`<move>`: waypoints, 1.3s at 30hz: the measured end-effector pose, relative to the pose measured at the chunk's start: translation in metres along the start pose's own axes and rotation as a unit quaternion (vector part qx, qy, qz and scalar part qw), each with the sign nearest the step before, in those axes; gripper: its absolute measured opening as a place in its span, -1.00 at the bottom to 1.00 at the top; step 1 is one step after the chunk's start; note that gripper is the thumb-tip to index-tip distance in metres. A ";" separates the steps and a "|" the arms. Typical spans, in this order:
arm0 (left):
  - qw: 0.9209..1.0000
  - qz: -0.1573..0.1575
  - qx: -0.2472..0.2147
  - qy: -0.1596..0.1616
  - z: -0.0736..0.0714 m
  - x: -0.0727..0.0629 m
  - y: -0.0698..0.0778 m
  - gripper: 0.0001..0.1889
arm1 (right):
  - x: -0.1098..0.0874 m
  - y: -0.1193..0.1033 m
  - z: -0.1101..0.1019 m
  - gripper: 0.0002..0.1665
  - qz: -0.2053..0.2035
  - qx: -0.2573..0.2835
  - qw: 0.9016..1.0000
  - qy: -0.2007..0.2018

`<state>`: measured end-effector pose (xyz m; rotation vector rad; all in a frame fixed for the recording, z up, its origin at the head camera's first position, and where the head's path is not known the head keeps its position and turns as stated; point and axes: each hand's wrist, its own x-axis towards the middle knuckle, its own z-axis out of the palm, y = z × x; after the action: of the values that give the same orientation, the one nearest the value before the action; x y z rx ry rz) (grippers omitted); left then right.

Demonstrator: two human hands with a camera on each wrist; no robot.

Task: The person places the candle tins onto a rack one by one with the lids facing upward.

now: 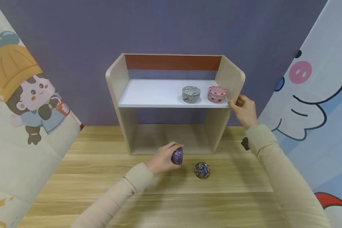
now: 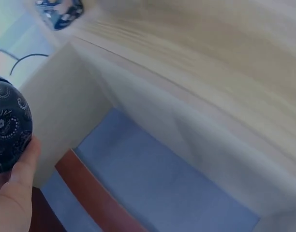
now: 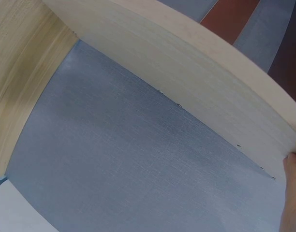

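My left hand (image 1: 163,159) grips a small round purple tin (image 1: 177,156) in front of the shelf's lower compartment. Seen from the left wrist, this tin (image 2: 10,123) is dark with a pale paisley pattern. My right hand (image 1: 243,110) holds the front edge of the right side panel of a small wooden shelf (image 1: 225,123), level with the white middle board. From the right wrist, the thumb (image 3: 294,181) lies against the panel's outer face. On the tabletop, right of the purple tin, sits a dark blue flowered tin (image 1: 202,170).
A silver-green patterned tin (image 1: 191,94) and a pink tin with red hearts (image 1: 217,94) stand on the right part of the white middle board (image 1: 151,91). The shelf stands on a wood-grain table (image 1: 97,164). Cartoon-printed panels (image 1: 302,79) flank both sides.
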<state>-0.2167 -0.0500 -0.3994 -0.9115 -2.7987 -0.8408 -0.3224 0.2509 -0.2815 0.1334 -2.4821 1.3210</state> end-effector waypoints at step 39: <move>0.950 -0.117 -0.276 0.086 -0.007 -0.007 0.003 -0.18 | -0.003 -0.003 -0.002 -0.40 0.002 0.008 1.000 -0.004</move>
<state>-0.2101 -0.0555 -0.3935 -0.5136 -2.5825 -1.7047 -0.3182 0.2509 -0.2792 0.1365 -2.4797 1.3441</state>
